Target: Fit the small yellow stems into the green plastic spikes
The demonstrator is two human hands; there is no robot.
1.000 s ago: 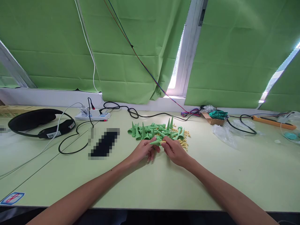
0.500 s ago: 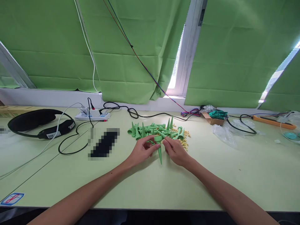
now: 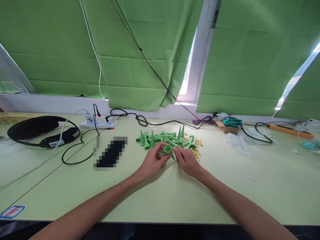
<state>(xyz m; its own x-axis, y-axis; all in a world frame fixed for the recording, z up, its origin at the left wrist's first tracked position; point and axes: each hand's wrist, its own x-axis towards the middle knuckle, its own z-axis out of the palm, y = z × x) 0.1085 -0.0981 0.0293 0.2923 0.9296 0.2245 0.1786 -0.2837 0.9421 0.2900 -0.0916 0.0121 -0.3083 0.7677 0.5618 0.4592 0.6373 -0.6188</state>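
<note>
My left hand (image 3: 151,161) is closed around a green plastic watering spike (image 3: 168,149). Its round hollow end faces me, and its pointed end slants down to the right, partly covered by my fingers. In my right hand (image 3: 188,162), thumb and fingers pinch a slender green plastic piece (image 3: 172,142) whose free end reaches up and left, beside the hollow rim. Whether the two pieces touch I cannot tell. Just beyond both hands lies a pile of green spikes (image 3: 163,137), several of them standing point up. Small yellow pegs (image 3: 198,144) are scattered along the pile's right side.
On the left lie black headphones (image 3: 35,128), a white power strip (image 3: 96,124) and a blurred dark object (image 3: 112,153). Black cables (image 3: 160,124) run along the back. A small cardboard box (image 3: 226,127), clear plastic bags (image 3: 238,143) and an orange tool (image 3: 291,130) lie to the right.
The spike in my left hand has tilted, so its hollow end now faces me instead of upward and its point has swung away. My right hand stays beside it with the slender piece.
</note>
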